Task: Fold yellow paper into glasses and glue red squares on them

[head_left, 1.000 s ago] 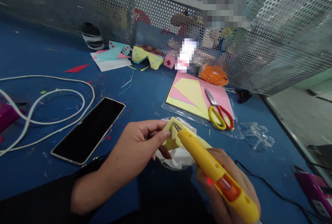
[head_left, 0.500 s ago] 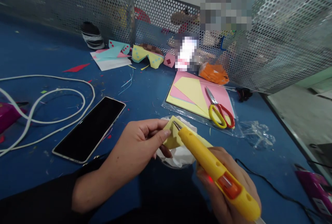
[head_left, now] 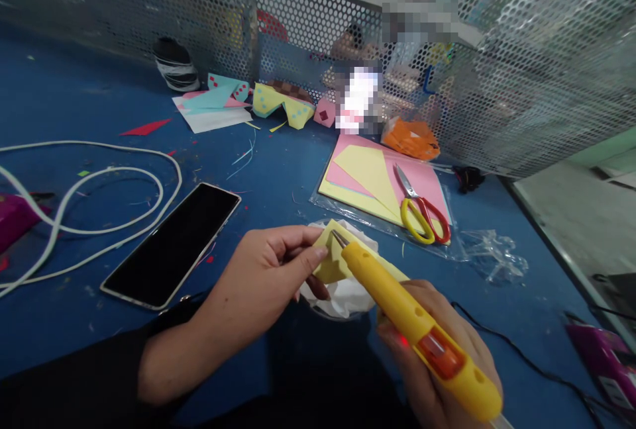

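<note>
Between the thumb and fingers of my left hand (head_left: 271,277) is pinched a folded piece of yellow paper (head_left: 330,267). My right hand (head_left: 442,336) is wrapped round a yellow hot glue gun (head_left: 392,296) with an orange window and a small red light showing by the thumb. Its metal nozzle (head_left: 340,238) points up and left, at the yellow paper; whether the tip touches the paper, I cannot tell. Under the paper lies a crumpled white sheet or tissue (head_left: 342,300) in what looks like a clear round dish, partly hidden by both hands.
Scissors (head_left: 417,214) lie on pink and yellow paper sheets (head_left: 358,177) to the right. A phone (head_left: 173,247) and a white cable (head_left: 112,171) are at left. Paper glasses (head_left: 283,106) and an orange packet (head_left: 411,139) stand along the perforated metal screen (head_left: 318,25).
Hardly anything differs. The glue gun and both hands keep nearly the same place at the yellow paper. Behind the screen, a person's blurred shape has shifted.
</note>
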`<state>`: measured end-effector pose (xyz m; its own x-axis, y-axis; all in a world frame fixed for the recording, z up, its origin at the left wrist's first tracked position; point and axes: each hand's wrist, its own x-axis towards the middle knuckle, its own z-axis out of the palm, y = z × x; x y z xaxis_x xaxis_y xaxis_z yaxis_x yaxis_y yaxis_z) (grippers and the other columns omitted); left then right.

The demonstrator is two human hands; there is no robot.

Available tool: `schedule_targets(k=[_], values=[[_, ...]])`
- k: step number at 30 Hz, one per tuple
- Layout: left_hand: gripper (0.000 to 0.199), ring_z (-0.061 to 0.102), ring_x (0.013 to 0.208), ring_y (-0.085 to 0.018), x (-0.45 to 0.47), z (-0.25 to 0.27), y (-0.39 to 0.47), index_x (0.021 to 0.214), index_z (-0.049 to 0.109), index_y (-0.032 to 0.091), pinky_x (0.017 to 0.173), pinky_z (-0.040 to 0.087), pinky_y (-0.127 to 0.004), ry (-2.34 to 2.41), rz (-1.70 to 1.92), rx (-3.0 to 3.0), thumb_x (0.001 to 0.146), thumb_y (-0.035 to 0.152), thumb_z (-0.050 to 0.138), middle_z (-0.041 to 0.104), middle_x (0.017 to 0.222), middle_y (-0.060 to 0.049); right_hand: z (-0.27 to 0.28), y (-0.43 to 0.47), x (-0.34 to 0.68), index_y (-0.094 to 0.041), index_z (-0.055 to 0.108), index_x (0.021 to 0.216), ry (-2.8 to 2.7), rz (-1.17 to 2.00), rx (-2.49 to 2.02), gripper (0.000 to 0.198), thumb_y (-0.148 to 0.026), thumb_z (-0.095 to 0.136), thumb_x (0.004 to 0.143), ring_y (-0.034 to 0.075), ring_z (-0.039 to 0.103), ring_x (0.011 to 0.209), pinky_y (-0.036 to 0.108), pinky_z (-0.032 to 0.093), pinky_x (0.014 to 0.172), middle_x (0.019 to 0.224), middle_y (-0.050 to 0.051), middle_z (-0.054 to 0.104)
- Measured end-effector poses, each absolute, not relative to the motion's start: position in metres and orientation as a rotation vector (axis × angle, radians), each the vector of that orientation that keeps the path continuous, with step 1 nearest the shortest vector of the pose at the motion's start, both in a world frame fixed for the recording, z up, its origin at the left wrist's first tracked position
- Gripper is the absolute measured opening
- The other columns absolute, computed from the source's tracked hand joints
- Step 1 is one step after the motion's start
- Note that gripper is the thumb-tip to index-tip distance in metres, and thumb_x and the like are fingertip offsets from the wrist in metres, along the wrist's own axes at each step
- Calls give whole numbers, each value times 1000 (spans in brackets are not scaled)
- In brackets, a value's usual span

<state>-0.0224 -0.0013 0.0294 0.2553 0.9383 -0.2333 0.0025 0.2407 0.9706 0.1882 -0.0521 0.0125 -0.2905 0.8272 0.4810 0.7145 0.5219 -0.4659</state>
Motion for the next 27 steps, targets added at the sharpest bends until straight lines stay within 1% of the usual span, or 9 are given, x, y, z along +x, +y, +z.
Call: schedule_targets(k=[8,11,18,22,27], values=[[22,64,52,-9,-22,32,-2,105,77,22,44,39,-14,1107,879,1107,88,26,63,70,62,1,14,-54,188,-22,57,94,-2055,235,-1267,13,-34,56,94,12,62,60,23,48,49,79,0,64],[22,63,51,-9,-21,33,-2,104,77,21,44,39,-14,1110,881,1108,87,26,63,70,61,1,15,-56,186,-22,57,93,-2042,266,-1293,14,-36,55,95,12,60,57,24,47,48,75,-1,62],[23,64,53,-9,-22,31,-3,107,76,21,45,39,-14,1105,869,1120,88,28,63,70,62,1,17,-60,182,-23,56,93,-2007,225,-1373,17,-38,51,97,12,61,61,25,46,51,77,0,62],[23,62,51,-8,-21,32,-3,106,76,21,45,39,-14,1113,872,1113,88,26,63,70,61,2,17,-58,183,-23,57,93,-2044,239,-1341,15,-36,53,96,12,62,60,23,47,50,76,-2,62],[24,63,51,-10,-21,34,-2,105,77,20,44,40,-16,1139,867,1125,87,28,63,70,60,1,15,-56,185,-23,57,92,-2031,238,-1318,14,-36,54,96,13,62,59,24,48,50,76,0,63]])
